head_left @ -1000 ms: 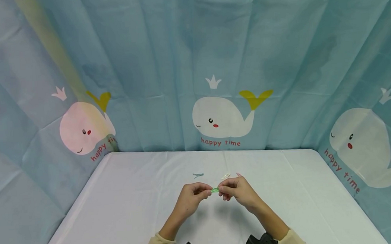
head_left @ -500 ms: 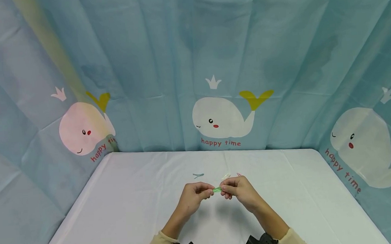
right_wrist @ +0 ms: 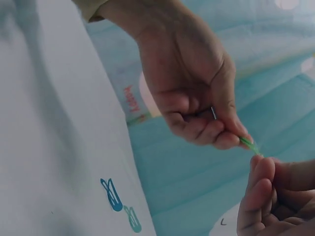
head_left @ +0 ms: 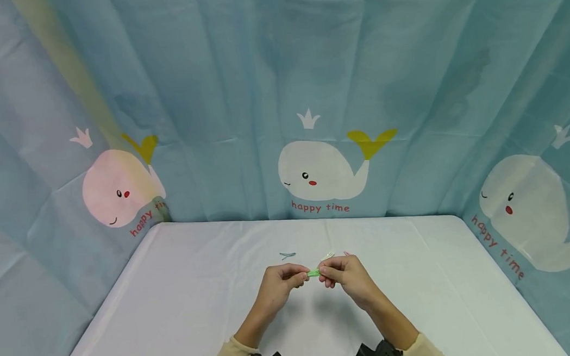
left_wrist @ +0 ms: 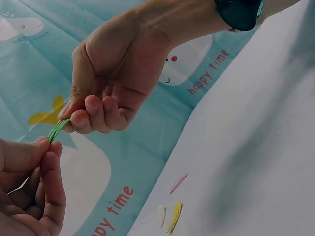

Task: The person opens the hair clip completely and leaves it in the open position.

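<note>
A small green hair clip (head_left: 313,273) is held between both hands above the white table. My left hand (head_left: 278,286) pinches one end of it between thumb and fingers, and my right hand (head_left: 346,279) pinches the other end. In the left wrist view, only the middle of the green clip (left_wrist: 58,129) shows between the fingertips. The right wrist view shows the same short strip of green clip (right_wrist: 249,144); its ends are hidden by the fingers.
On the table (head_left: 185,304) beyond the hands lie a blue clip (right_wrist: 112,195) and a teal clip (right_wrist: 132,219) on the left. To the right are a pink clip (left_wrist: 178,183), a white clip (left_wrist: 162,215) and a yellow clip (left_wrist: 174,218). A whale-print curtain (head_left: 241,104) stands behind.
Both hands keep their pinch on the green hair clip. They shift slightly right, then a little back left and away from the person. The other clips stay put.
</note>
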The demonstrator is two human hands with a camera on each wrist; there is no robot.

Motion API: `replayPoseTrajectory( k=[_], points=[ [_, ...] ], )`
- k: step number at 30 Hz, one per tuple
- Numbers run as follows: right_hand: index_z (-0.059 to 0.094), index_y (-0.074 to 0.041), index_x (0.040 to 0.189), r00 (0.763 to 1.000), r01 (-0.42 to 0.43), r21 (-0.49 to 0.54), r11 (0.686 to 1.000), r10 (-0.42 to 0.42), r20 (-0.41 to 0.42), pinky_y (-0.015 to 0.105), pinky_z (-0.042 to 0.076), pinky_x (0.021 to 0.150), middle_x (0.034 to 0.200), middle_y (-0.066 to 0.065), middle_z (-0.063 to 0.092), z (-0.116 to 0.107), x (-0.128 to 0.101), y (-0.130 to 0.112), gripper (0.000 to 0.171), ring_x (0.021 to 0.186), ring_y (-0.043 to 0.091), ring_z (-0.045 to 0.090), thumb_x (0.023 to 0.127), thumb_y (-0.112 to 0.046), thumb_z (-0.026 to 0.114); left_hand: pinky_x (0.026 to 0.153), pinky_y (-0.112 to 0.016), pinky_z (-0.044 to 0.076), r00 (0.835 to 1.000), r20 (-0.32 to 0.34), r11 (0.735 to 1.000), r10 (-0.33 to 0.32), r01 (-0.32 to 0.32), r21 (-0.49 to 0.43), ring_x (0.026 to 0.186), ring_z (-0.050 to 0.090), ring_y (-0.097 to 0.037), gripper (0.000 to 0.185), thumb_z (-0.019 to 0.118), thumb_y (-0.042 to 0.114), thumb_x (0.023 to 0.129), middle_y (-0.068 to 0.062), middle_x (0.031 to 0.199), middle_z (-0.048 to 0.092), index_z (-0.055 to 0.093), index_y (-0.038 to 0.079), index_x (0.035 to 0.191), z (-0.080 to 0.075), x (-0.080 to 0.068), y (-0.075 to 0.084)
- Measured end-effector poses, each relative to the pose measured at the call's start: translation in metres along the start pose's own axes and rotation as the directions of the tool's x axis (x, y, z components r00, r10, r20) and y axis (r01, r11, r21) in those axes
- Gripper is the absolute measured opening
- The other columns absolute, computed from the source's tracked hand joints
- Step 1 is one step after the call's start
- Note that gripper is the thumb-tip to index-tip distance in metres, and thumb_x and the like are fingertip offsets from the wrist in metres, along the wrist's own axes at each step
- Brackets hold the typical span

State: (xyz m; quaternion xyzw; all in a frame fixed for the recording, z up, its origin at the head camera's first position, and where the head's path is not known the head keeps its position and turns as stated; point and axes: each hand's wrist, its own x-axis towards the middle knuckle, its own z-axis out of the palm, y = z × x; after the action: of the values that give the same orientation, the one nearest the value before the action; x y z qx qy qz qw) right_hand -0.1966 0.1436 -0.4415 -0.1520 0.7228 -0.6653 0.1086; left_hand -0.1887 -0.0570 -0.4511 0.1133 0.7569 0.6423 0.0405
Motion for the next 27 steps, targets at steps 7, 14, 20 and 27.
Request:
replayPoseTrajectory(
  k=[7,14,20,27],
  points=[
    [0.064,0.017,0.102,1.0,-0.021,0.018,1.0,0.021,0.0,0.018,0.052,0.064,0.076,-0.001,0.064,-0.002,0.0032,0.0007,0.034,0.064,0.006,0.058,0.094,-0.017,0.063,0.073,-0.02,0.051,1.0,0.014,0.999,-0.001,0.002,-0.032,0.078,0.059,-0.011,0.018,0.067,0.01,0.091,-0.019,0.093,0.072,0.072,-0.002,0.102,-0.0043,-0.0015,0.0041],
    [0.065,0.015,0.1,1.0,-0.02,0.014,1.0,0.02,-0.001,0.02,0.052,0.066,0.076,0.001,0.065,-0.0043,0.004,0.0012,0.034,0.065,0.008,0.059,0.093,-0.018,0.065,0.075,-0.025,0.051,0.999,0.045,0.999,-0.019,0.02,-0.04,0.078,0.059,-0.009,0.024,0.072,0.017,0.088,-0.016,0.094,0.071,0.072,0.0,0.105,-0.006,-0.0021,0.0049],
    [0.065,0.016,0.101,0.999,-0.032,0.017,0.999,0.032,-0.001,0.02,0.052,0.066,0.077,0.001,0.065,-0.0048,0.0041,0.0007,0.033,0.065,0.008,0.059,0.093,-0.016,0.065,0.076,-0.025,0.051,0.998,0.048,0.999,-0.027,0.029,-0.036,0.08,0.06,-0.009,0.026,0.072,0.019,0.088,-0.014,0.096,0.071,0.072,0.0,0.106,-0.0069,-0.0017,0.0037],
    [0.064,0.017,0.102,1.0,-0.026,0.028,0.999,0.026,0.007,0.019,0.052,0.065,0.078,0.0,0.065,-0.0061,0.0033,0.0012,0.033,0.066,0.008,0.059,0.094,-0.015,0.064,0.074,-0.026,0.052,0.999,0.024,1.0,0.027,-0.027,-0.013,0.079,0.061,-0.009,0.029,0.071,0.026,0.089,-0.009,0.092,0.072,0.072,0.001,0.103,-0.0082,-0.0003,-0.0032]
  ],
)
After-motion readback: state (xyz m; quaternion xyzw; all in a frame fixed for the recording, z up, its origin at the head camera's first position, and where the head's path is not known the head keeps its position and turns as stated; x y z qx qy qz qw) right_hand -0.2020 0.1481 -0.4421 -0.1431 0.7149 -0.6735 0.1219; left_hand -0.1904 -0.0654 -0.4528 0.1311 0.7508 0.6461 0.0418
